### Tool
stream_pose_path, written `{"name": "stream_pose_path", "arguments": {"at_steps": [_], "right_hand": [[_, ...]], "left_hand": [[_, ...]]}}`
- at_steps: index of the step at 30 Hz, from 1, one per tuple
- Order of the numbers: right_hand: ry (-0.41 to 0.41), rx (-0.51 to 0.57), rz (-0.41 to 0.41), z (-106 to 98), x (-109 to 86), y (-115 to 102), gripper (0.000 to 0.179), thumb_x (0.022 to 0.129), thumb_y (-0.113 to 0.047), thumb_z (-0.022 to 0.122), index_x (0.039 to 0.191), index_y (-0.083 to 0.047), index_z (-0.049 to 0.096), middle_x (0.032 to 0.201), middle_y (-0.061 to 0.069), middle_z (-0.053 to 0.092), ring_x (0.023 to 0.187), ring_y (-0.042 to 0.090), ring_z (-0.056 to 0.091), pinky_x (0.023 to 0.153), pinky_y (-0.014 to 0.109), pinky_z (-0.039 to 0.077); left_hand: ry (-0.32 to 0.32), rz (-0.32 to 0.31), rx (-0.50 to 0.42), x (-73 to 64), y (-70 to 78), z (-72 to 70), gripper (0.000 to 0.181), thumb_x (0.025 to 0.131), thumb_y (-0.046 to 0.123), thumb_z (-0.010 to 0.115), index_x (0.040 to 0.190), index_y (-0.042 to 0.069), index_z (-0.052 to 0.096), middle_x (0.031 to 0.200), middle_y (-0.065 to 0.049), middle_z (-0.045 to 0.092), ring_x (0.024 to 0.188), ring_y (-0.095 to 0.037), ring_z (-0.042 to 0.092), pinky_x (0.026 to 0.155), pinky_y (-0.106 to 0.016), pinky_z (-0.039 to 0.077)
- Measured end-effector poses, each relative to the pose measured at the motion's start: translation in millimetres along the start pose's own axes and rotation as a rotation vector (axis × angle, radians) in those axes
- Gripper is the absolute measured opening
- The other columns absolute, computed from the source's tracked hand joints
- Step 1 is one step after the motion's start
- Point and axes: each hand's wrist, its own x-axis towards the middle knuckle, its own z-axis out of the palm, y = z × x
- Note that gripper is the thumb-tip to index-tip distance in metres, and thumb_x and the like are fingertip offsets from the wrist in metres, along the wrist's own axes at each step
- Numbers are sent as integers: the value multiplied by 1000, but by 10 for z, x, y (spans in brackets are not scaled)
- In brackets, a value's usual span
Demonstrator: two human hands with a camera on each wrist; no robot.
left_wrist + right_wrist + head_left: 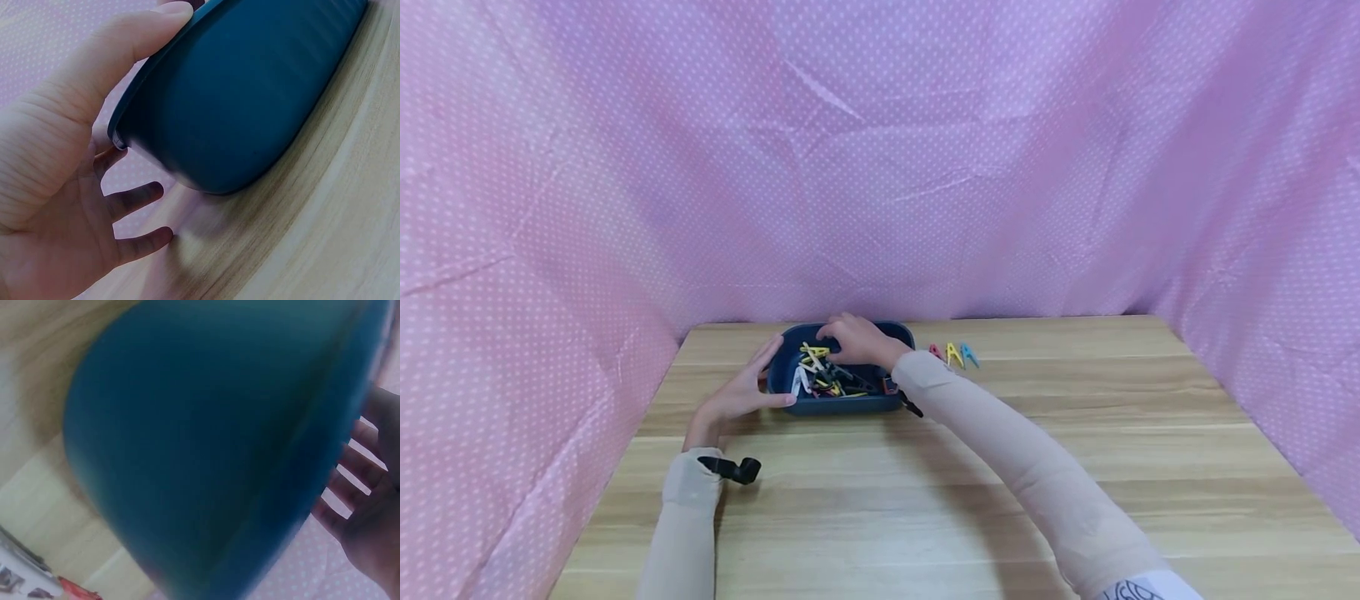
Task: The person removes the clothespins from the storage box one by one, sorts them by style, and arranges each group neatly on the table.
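Observation:
A dark blue plastic basin (pixel 842 406) stands near the table's back edge, holding a heap of small clothespins (pixel 827 379) in yellow, white, dark green and other colours. At its left end, my left hand (pixel 748 387) grips the rim, thumb on the front side and forefinger toward the back. The left wrist view shows that thumb (pixel 159 28) lying along the rim, the lower fingers spread apart below. My right hand (pixel 857 340) reaches over the basin with its fingers loosely bent, fingertips close above a yellow clothespin (pixel 815 351). Slightly spread fingers (pixel 356 464) show past the rim in the right wrist view.
Right of the basin, a red clothespin (pixel 935 351), a yellow one and a blue one (pixel 970 355) lie in a row on the wooden table (pixel 850 517). Pink dotted cloth (pixel 880 167) hangs behind and at both sides. The right forearm crosses the table's right half.

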Motion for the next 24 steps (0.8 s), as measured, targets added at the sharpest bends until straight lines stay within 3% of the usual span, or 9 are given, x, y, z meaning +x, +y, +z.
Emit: {"name": "stream_pose_path", "arguments": {"at_steps": [7,13,24], "right_hand": [[-23,-42,-14,81,62,25,42,99,-26,68,139,-13,63,135,7,63,127,23,59,107,38,50],[-26,-158,-55,159,120,32,40,101,-24,63,140,-13,63,134,9,64,124,25,61,104,42,53],[-85,-261,-4,259,119,-52,38,108,-28,51,143,-14,60,132,7,63,117,22,62,103,39,53]], "left_hand": [[6,17,9,11,-20,4,110,89,24,80,166,24,1,173,-7,-8,152,-48,20,122,-64,21],[10,6,0,24,-1,0,110,89,24,80,166,23,1,173,-5,-8,154,-47,16,123,-64,18],[11,3,-2,20,-30,-10,111,89,24,81,166,23,1,173,-5,-8,154,-48,15,123,-64,17]]}}
